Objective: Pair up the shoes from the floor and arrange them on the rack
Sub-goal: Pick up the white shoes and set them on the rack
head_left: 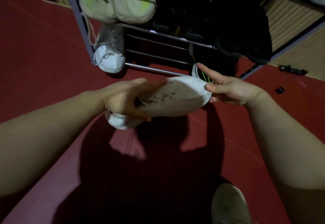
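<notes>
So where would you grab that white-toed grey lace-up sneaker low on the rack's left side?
Probably the white toe end, coming from the front. The white-toed grey lace-up sneaker points toe-first toward us, jutting past the rack's metal front bar, while its heel sits tucked beneath the cream and neon-green pair above, which blocks a reach from overhead.

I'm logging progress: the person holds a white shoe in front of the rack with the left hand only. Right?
Not quite. The head view shows both hands on the white shoe: the left hand grips one end, the right hand pinches the other, in front of the rack.
</notes>
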The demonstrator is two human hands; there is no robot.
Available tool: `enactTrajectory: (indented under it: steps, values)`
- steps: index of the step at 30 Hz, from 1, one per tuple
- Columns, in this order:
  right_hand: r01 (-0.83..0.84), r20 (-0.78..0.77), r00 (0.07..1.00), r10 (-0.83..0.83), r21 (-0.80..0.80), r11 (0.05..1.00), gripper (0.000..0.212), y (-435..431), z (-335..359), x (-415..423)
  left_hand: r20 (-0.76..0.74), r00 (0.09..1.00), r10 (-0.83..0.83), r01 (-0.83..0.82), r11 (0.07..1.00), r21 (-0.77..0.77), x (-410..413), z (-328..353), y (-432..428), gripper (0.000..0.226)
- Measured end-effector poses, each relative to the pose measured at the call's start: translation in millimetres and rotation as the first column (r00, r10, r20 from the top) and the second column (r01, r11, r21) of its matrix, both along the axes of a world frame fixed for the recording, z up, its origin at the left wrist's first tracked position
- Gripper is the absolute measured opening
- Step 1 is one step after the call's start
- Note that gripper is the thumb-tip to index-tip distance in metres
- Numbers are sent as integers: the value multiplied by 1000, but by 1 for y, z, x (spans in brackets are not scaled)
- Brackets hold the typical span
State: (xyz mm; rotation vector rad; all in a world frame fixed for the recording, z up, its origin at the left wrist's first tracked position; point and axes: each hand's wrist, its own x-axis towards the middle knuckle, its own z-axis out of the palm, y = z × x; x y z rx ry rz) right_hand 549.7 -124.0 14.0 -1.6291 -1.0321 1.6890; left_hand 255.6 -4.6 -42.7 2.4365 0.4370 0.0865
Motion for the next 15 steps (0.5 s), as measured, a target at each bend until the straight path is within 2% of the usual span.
enactTrajectory:
  steps: [2, 5, 8, 10, 12, 15]
  values:
    - [92, 7, 996, -93, 38, 995, 94, 14, -8, -21, 13, 998, 59, -59, 998, 9, -17, -8, 0, 102]
    - [250, -4, 968, -251, 110, 962, 69, 34, -19, -62, 18, 977, 211, -209, 975, -70, -39, -15, 1, 104]
    - [310, -80, 950, -303, 89, 947, 69, 47, -34, -105, -25, 922, 386, -383, 902, -198, -55, -19, 4, 107]
    - [299, -61, 953, -296, 69, 952, 75, 52, -48, -130, -63, 888, 455, -454, 850, -266, -62, -26, 5, 105]
    - [294, -6, 956, -294, 99, 951, 80, 57, -60, -150, -83, 872, 482, -480, 809, -340, -70, -35, 4, 104]
    - [336, 1, 941, -337, 91, 937, 77, 67, -66, -167, -34, 873, 487, -445, 765, -466, -79, -41, 3, 113]
